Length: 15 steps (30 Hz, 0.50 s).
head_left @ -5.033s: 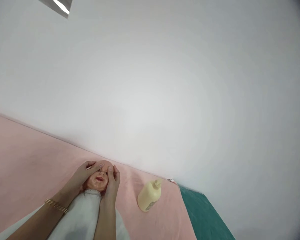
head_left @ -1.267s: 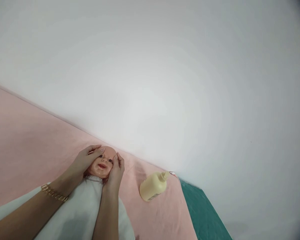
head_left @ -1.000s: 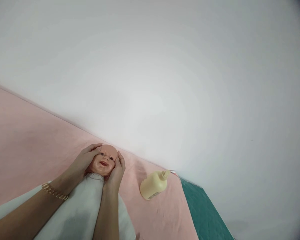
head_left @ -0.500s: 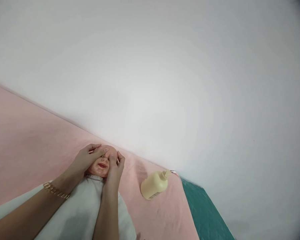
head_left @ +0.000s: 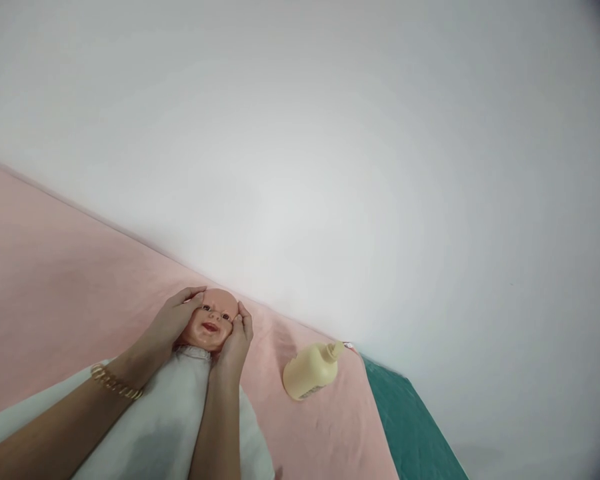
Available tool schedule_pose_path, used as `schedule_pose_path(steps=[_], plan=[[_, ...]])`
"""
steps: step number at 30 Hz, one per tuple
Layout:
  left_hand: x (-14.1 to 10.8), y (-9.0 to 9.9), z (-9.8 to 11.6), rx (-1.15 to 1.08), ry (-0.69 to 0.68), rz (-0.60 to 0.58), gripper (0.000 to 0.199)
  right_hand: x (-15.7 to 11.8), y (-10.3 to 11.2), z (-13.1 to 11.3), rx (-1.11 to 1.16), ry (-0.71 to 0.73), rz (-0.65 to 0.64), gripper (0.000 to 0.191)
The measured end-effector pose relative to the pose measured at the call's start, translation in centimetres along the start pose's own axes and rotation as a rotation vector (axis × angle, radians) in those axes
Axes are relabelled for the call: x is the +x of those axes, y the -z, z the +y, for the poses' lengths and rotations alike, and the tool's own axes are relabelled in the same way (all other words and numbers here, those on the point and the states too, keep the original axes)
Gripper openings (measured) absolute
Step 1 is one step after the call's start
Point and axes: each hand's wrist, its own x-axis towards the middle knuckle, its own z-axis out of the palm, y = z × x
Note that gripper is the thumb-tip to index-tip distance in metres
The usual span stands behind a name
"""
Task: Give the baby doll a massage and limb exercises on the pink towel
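A baby doll (head_left: 214, 333) lies on its back in a white garment (head_left: 173, 407), its head toward the wall. My left hand (head_left: 173, 323), with a gold beaded bracelet (head_left: 116, 382) on the wrist, cups one side of the doll's head; its thumb rests by the temple. On the opposite side my right hand (head_left: 237, 340) curves around the head, thumb along the cheek and temple. Both palms touch the head, and the doll's eyes and mouth show between them. Some fingertips are hidden behind the head.
A pale yellow pump bottle (head_left: 310, 371) stands to the right of the doll on a pink cloth (head_left: 325, 433). Beyond the cloth's right edge is a green surface (head_left: 410, 420). A white wall (head_left: 300, 167) rises behind.
Both thumbs have slid outward from the doll's brow and eyes to the sides of its head, uncovering the eyes. The bottle stays in place.
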Motion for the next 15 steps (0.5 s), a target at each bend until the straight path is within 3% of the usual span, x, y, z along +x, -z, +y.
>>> schedule_pose_path(steps=[3,7,15], plan=[[0.3,0.0,-0.5,-0.022,-0.045,0.021,0.050,-0.1,0.0,0.0,0.006,0.020,0.005,0.035],[-0.1,-0.1,-0.6,-0.040,-0.086,-0.034,0.050,-0.7,-0.2,-1.0,-0.002,0.010,-0.030,0.037],[-0.9,0.2,0.5,0.235,-0.063,-0.023,0.057,-1.8,-0.5,-2.4,-0.074,-0.028,-0.078,0.051]])
